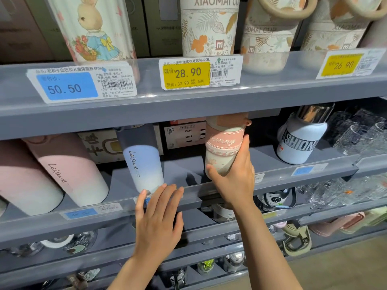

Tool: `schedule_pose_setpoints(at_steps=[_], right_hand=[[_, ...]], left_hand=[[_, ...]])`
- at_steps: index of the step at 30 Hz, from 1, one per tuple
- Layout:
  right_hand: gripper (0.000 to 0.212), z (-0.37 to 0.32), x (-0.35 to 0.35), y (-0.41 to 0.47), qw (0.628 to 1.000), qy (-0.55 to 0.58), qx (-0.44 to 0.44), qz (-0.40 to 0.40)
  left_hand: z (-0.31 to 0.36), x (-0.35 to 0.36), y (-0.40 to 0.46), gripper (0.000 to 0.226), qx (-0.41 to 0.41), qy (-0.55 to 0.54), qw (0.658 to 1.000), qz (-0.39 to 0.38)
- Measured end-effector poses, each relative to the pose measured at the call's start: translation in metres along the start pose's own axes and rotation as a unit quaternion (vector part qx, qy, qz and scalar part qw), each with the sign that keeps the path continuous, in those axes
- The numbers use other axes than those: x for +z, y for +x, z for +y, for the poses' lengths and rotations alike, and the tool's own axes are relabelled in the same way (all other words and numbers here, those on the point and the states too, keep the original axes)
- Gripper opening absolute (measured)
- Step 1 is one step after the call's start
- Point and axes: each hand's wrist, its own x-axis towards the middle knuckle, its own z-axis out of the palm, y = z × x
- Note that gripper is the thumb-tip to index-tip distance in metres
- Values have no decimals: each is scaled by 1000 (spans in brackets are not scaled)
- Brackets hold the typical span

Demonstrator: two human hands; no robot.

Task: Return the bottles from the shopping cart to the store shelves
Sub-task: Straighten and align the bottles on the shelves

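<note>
— Where's our bottle (225, 146) now?

— In our right hand (235, 181), fingers and thumb wrapped round its lower half, its base just above the front lip of the middle shelf (194, 190), its cap up under the shelf above. It's cream with a pink stitched band.

— How will it handle?

— We'd judge it stiff and smooth, light if empty; the band looks like the grippier place to hold, since the bare lower body could slip.

— And our left hand (159, 218)?

— Fingers straight, holding nothing, fingertips resting on that front lip just beside the blue-and-white "Leisure" bottle (143, 162).

— What do we count on this shelf?

— One blue "Leisure," two pink "Leisure" bottles (69, 172) towards the left end, one white "Fashion" flask (298, 141) to the right, then clear glasses (360, 135) at the right end, too blurred to count.
</note>
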Motion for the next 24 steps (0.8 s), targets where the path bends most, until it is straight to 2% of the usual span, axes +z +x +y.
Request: schedule_pose_setpoints(at_steps=[3, 7, 10, 14, 17, 20, 24], right_hand=[[120, -4, 6, 3, 999, -13, 32, 37], [104, -3, 11, 4, 997, -6, 34, 75], [96, -1, 9, 4, 998, 6, 39, 54], [97, 2, 4, 4, 1000, 10, 21, 15], [108, 0, 6, 4, 999, -15, 21, 24], [104, 0, 10, 6, 998, -27, 35, 50], [102, 4, 7, 8, 999, 8, 35, 23]], left_hand=[[0, -1, 0, 48, 0, 2, 1000, -5], [-1, -2, -1, 49, 6, 9, 1000, -12], [-2, -1, -1, 49, 7, 11, 1000, -13], [-2, -1, -2, 49, 8, 9, 1000, -12], [-2, -2, -2, 50, 9, 8, 1000, -15], [-3, -4, -1, 50, 11, 10, 1000, -18], [-4, -5, -2, 50, 14, 8, 999, -28]])
